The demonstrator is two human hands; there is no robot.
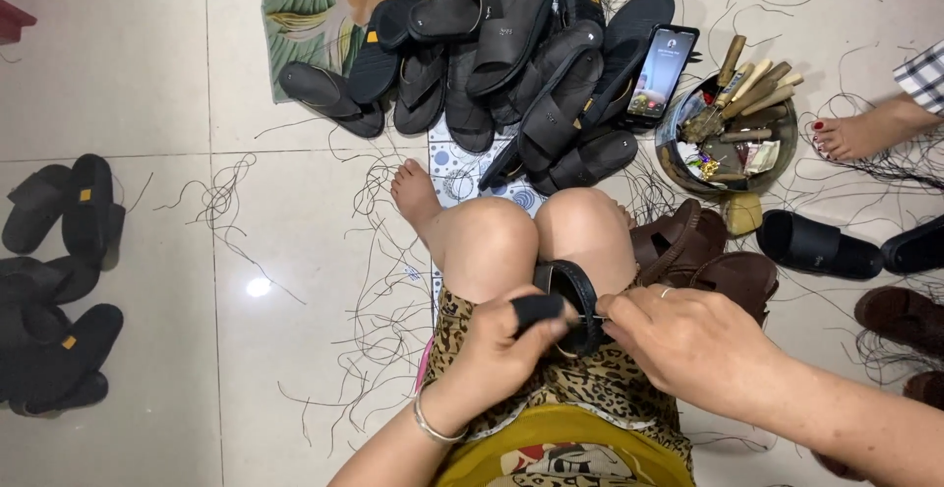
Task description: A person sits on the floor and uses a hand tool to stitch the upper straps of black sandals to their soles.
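Right now I have a black sandal (570, 295) wedged upright between my two knees (536, 236), its strap arching over the top. It looks light and rubbery to me: the sole fairly stiff, the strap soft enough to bend, and the matte surface unlikely to slip. I judge the best hold to be on the strap near where it meets the sole, with the knees taking the weight.

My left hand (506, 344) comes up from below the knees, wrist bent back, a silver bangle (433, 426) on the forearm. Its fingers are curled, and the thumb, capped in a black sleeve (539, 308), presses against the strap. My right hand (688, 344) reaches in from the right of the knees, palm down, with fingers pressed together and pinching at the strap's edge; whether they grip a thread or needle I cannot tell.

Beyond the knees lies a heap of black sandals (492, 54) with a phone (661, 72) leaning on it, and right of that a round tin of tools (733, 128). Brown sandals (703, 256) sit just right of the knees, and loose dark threads (374, 280) litter the tiled floor (147, 84).
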